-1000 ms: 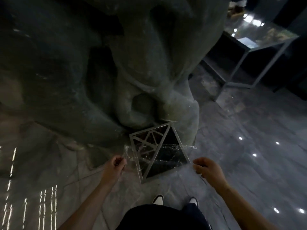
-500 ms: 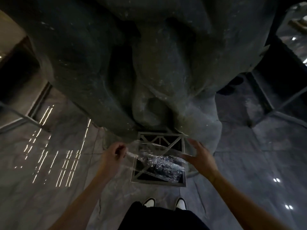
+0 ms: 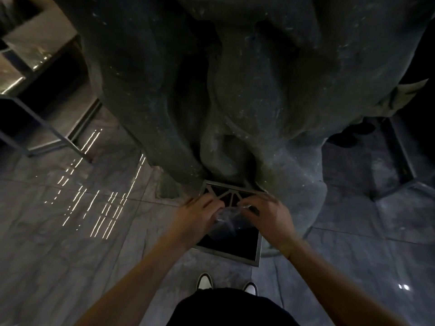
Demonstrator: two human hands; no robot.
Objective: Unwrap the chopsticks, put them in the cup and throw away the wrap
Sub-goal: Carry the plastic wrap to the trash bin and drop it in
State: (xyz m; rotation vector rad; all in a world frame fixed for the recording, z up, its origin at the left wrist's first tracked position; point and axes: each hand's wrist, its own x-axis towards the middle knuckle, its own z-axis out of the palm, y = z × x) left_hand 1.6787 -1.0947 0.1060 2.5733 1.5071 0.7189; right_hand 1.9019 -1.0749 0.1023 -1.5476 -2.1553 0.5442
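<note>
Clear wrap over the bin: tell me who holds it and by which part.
Both hands hold the clear wrap: the left hand pinches its left side, the right hand its right side, bunched between them above the metal-framed bin.

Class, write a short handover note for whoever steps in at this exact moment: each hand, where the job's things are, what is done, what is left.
Left hand: closed on the clear wrap.
Right hand: also gripping the wrap, fingers curled.
Wrap: bunched between both hands, above the square bin on the floor.
Chopsticks and cup: not in view.
Done: wrap is off and brought to the bin.
Left: drop the wrap in.
</note>
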